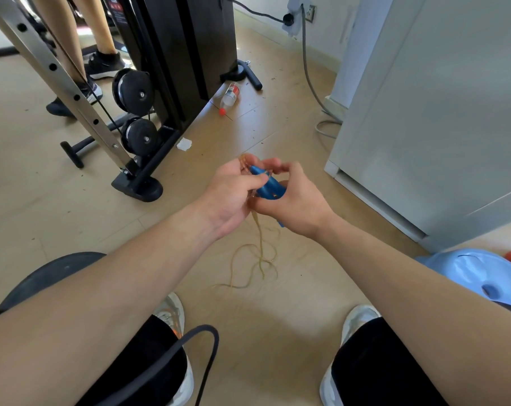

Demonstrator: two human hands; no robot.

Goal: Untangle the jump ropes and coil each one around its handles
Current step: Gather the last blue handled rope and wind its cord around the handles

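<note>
My left hand pinches the rope beside the handles, which my right hand grips together, likely as a core for winding. Slack hangs down, looping tangled on the floor.

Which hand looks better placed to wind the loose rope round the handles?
Probably the left hand: it holds the rope at the top, while the right hand grips the blue handles.
</note>
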